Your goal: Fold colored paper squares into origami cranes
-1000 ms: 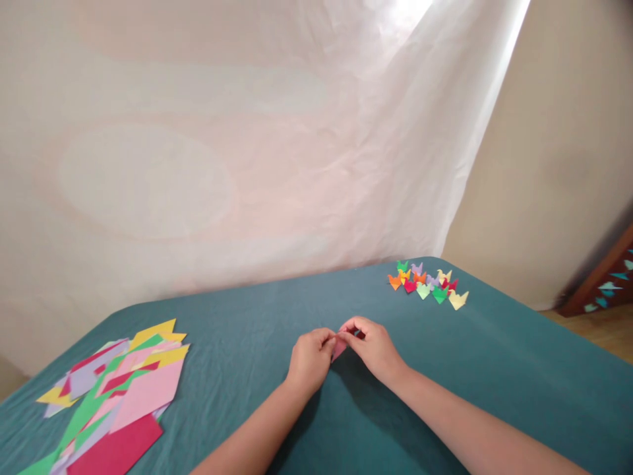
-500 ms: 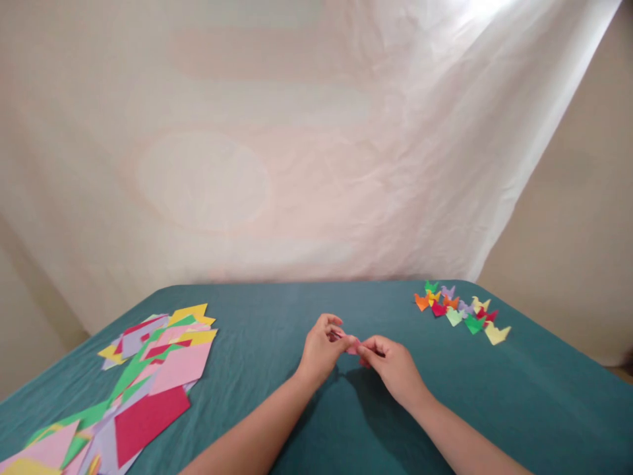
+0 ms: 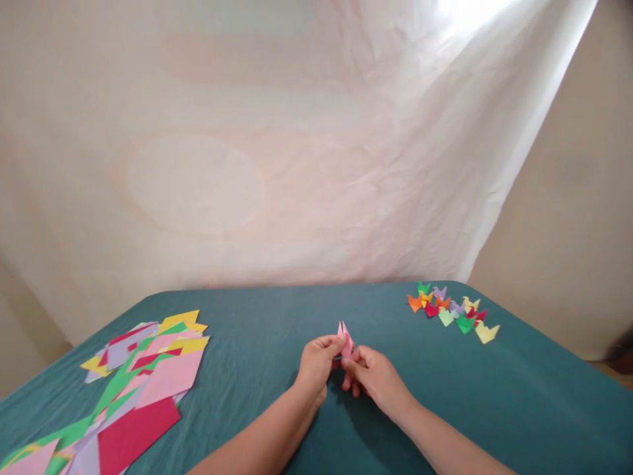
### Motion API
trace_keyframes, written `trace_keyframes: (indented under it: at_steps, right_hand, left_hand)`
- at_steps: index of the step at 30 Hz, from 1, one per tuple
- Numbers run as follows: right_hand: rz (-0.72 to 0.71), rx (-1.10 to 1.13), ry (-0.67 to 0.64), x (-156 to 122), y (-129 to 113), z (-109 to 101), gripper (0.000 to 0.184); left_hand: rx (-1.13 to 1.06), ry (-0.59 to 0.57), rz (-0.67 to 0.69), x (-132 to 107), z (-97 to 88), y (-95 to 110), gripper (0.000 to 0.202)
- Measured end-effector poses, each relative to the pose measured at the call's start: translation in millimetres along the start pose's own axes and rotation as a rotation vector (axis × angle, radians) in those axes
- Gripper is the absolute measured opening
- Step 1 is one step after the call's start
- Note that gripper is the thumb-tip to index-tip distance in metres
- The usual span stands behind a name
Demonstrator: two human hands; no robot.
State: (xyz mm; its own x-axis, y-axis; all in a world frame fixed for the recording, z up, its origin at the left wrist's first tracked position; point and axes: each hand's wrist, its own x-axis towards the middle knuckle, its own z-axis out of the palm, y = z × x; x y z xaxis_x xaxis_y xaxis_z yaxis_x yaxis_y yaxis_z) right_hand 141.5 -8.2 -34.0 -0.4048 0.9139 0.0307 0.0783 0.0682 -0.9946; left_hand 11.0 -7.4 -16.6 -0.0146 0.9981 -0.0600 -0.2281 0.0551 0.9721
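Note:
A small folded piece of pink paper (image 3: 347, 343) is held above the middle of the table, its two narrow points standing upright. My left hand (image 3: 319, 361) pinches it from the left, thumb on the near face. From the lower right, my right hand (image 3: 370, 376) grips its lower end between thumb and forefinger, the other fingers curled below. The fingers hide the paper's lower part. To the right of my hands lie several small folded paper birds (image 3: 465, 323) in green, orange, red, purple and yellow.
On the left, many loose paper sheets (image 3: 173, 369) in pink, red, green, yellow and purple overlap in a spread pile. A dark green cloth covers the table (image 3: 257, 330). Behind its far edge hangs a pale cloth sheet (image 3: 297, 185).
The pink paper has turned from lying sideways between my fingers to standing with its two points up. My right hand has moved slightly left and down. The whole view has shifted a little.

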Motion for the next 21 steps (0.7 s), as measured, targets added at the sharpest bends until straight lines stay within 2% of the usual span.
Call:
trace_keyframes:
  at_steps: [3,5,10,17,21]
  right_hand:
    - [-0.045,-0.154,-0.026,-3.2,-1.4,0.1,0.020]
    - [-0.087,-0.197,0.023,-5.0,-4.2,-2.8,0.019]
    - [-0.190,-0.165,0.211,-3.7,-11.4,-15.7,0.024]
    - [-0.208,-0.045,0.201,-1.7,-15.0,-18.4,0.033]
    - [-0.206,-0.082,0.237,-2.5,-14.1,-19.0,0.039]
  left_hand:
    - [0.106,0.062,0.086,5.7,-7.3,3.5,0.042]
    - [0.151,0.062,0.106,8.9,-11.7,5.0,0.040]
    - [0.244,0.010,0.120,9.3,-11.4,1.5,0.041]
    - [0.372,-0.064,0.140,-0.2,-0.3,-0.5,0.043]
    - [0.492,-0.083,0.155,-2.7,1.6,-0.9,0.045]
